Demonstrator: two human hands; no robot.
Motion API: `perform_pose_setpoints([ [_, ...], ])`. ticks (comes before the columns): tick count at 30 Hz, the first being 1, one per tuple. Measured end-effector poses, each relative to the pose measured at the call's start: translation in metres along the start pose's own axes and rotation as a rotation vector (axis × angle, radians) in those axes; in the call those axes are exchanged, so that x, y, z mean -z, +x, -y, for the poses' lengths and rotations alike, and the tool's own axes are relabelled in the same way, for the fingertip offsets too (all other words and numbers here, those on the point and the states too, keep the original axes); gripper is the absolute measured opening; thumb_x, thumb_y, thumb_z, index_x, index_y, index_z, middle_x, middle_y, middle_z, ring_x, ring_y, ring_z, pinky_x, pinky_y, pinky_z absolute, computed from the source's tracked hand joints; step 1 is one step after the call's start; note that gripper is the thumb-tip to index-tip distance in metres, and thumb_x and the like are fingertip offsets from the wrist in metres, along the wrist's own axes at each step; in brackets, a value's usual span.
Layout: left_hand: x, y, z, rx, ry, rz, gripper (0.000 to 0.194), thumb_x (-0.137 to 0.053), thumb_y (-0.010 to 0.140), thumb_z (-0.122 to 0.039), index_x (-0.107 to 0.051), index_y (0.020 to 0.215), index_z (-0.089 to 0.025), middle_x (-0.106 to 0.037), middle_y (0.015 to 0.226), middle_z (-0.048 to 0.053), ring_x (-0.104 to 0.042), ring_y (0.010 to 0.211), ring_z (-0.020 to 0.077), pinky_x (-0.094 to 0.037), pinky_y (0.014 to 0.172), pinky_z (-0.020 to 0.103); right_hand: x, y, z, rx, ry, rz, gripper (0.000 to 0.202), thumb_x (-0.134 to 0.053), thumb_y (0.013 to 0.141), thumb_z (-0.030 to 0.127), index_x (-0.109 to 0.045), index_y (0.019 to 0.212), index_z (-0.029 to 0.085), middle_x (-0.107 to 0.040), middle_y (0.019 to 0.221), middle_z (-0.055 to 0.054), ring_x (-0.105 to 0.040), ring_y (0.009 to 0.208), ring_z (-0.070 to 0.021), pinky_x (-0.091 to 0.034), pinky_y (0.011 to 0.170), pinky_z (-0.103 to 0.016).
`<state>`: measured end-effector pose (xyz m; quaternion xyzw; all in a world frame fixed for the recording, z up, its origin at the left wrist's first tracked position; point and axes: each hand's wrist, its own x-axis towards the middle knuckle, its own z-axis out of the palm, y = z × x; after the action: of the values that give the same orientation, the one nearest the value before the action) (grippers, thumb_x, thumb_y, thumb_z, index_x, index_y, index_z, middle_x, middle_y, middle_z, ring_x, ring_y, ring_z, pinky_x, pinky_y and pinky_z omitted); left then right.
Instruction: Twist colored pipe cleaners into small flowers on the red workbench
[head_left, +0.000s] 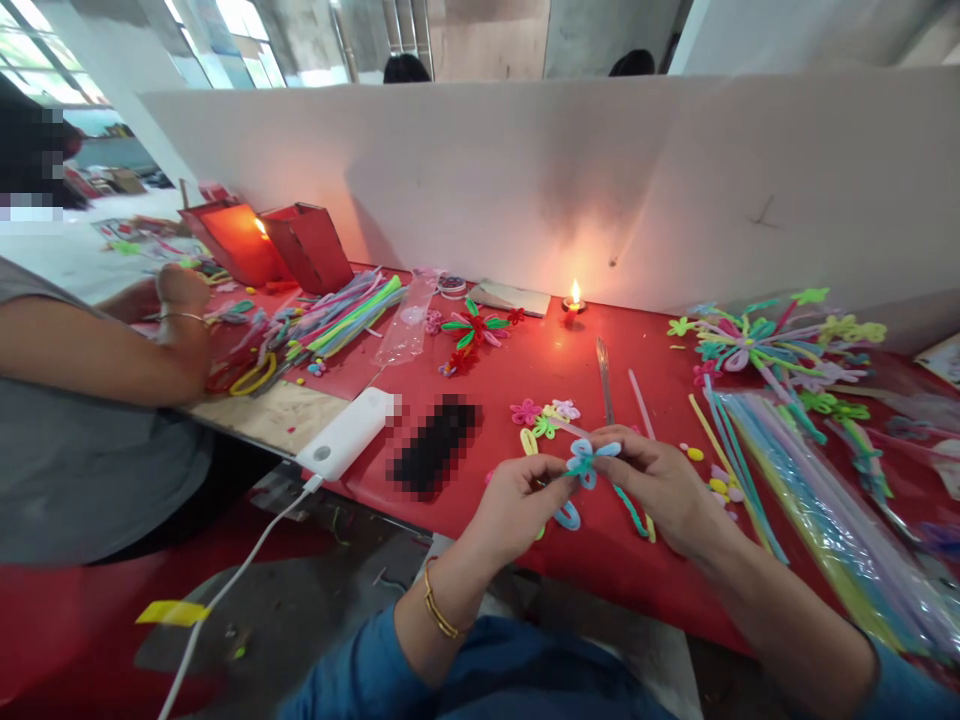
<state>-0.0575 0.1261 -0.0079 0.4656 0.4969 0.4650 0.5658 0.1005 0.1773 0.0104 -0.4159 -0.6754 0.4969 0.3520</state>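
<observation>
Between my two hands is a light blue pipe-cleaner flower (586,463) with looped petals and a green part at its middle. My left hand (526,500) pinches its left side between thumb and fingers. The thumb and fingers of my right hand (660,482) close on its right petal. Just beyond the hands lie small finished flowers, among them a pink flower (526,411) and a yellow-green flower (546,427). A blue loop (568,516) shows below my left fingers. A green pipe cleaner (630,511) lies under my right hand.
A lit candle (574,298) burns by the white partition (465,180); another flame (261,228) stands between red boards at left. Bagged pipe cleaners (817,500) and a flower bunch (750,340) lie right. A white power strip (349,435) sits left, near a co-worker's arm (105,345).
</observation>
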Motion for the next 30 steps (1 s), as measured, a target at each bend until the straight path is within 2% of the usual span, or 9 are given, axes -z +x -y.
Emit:
perform_pose_setpoints([
  [3, 0.003, -0.002, -0.003, -0.116, 0.206, -0.075, 0.024, -0.055, 0.077, -0.037, -0.069, 0.082, -0.017, -0.066, 0.068, 0.004, -0.059, 0.063, 0.0151, -0.042, 0.058, 0.023, 0.007, -0.002, -0.002, 0.035, -0.014, -0.038, 0.025, -0.064, 0.069, 0.041, -0.069, 0.086, 0.024, -0.061, 0.092, -0.004, -0.059, 0.082, -0.0187, -0.048, 0.071, -0.029],
  [6, 0.007, -0.005, -0.006, -0.329, 0.512, -0.189, 0.019, -0.053, 0.080, -0.030, -0.069, 0.083, -0.020, -0.069, 0.075, 0.005, -0.060, 0.069, 0.0169, -0.041, 0.065, 0.026, 0.014, -0.004, -0.009, 0.043, -0.002, -0.084, 0.029, -0.055, 0.076, 0.047, -0.068, 0.089, 0.025, -0.061, 0.093, -0.005, -0.058, 0.084, -0.0193, -0.046, 0.074, -0.030],
  [9, 0.008, -0.007, -0.006, -0.535, 0.760, -0.309, 0.016, -0.052, 0.081, -0.024, -0.068, 0.084, -0.021, -0.070, 0.079, 0.006, -0.061, 0.076, 0.0181, -0.038, 0.073, 0.030, 0.017, -0.008, -0.018, 0.022, 0.037, -0.074, 0.034, -0.045, 0.082, 0.050, -0.068, 0.089, 0.025, -0.063, 0.091, -0.005, -0.059, 0.082, -0.0191, -0.046, 0.076, -0.031],
  [12, 0.008, -0.008, -0.002, -0.674, 0.873, -0.371, 0.016, -0.051, 0.082, -0.021, -0.066, 0.083, -0.019, -0.070, 0.078, 0.005, -0.062, 0.076, 0.0173, -0.035, 0.077, 0.033, 0.014, -0.012, -0.020, 0.034, 0.029, -0.048, 0.035, -0.043, 0.083, 0.050, -0.068, 0.086, 0.026, -0.063, 0.089, -0.004, -0.059, 0.084, -0.0195, -0.045, 0.076, -0.031],
  [15, 0.007, -0.007, 0.002, -0.756, 0.899, -0.410, 0.013, -0.052, 0.081, -0.019, -0.065, 0.083, -0.020, -0.070, 0.078, 0.004, -0.061, 0.078, 0.0168, -0.034, 0.080, 0.034, 0.007, -0.014, -0.013, 0.069, -0.025, -0.029, 0.032, -0.048, 0.080, 0.049, -0.068, 0.079, 0.024, -0.063, 0.084, -0.004, -0.058, 0.085, -0.0199, -0.044, 0.077, -0.030],
  [19, 0.006, -0.004, 0.006, -0.809, 0.881, -0.487, 0.011, -0.054, 0.079, -0.016, -0.064, 0.080, -0.020, -0.070, 0.077, 0.001, -0.061, 0.078, 0.0158, -0.034, 0.080, 0.033, -0.002, -0.015, -0.004, 0.075, -0.132, -0.099, 0.021, -0.059, 0.073, 0.038, -0.063, 0.062, 0.020, -0.060, 0.075, -0.003, -0.057, 0.075, -0.0179, -0.044, 0.071, -0.029],
  [21, 0.007, -0.002, 0.008, -0.803, 0.897, -0.489, 0.010, -0.055, 0.079, -0.016, -0.064, 0.082, -0.019, -0.070, 0.078, 0.001, -0.060, 0.078, 0.0156, -0.034, 0.079, 0.033, -0.004, -0.015, -0.004, 0.065, -0.159, -0.157, 0.018, -0.059, 0.071, 0.034, -0.061, 0.060, 0.020, -0.060, 0.073, -0.003, -0.057, 0.073, -0.0177, -0.045, 0.068, -0.029],
  [25, 0.011, 0.000, 0.012, -0.739, 0.981, -0.466, 0.012, -0.058, 0.078, -0.021, -0.062, 0.089, -0.019, -0.070, 0.084, 0.002, -0.061, 0.081, 0.0162, -0.033, 0.080, 0.033, 0.001, -0.013, -0.016, 0.050, -0.182, -0.230, 0.019, -0.058, 0.071, 0.034, -0.061, 0.060, 0.020, -0.060, 0.075, -0.003, -0.057, 0.075, -0.0178, -0.044, 0.067, -0.029],
  [30, 0.022, 0.003, 0.023, -0.633, 1.026, -0.403, 0.010, -0.055, 0.080, -0.021, -0.063, 0.087, -0.020, -0.070, 0.083, 0.001, -0.061, 0.077, 0.0160, -0.034, 0.079, 0.034, 0.010, -0.009, -0.036, 0.000, -0.110, -0.286, 0.021, -0.060, 0.072, 0.038, -0.062, 0.061, 0.020, -0.060, 0.076, -0.003, -0.056, 0.074, -0.0168, -0.044, 0.068, -0.028],
])
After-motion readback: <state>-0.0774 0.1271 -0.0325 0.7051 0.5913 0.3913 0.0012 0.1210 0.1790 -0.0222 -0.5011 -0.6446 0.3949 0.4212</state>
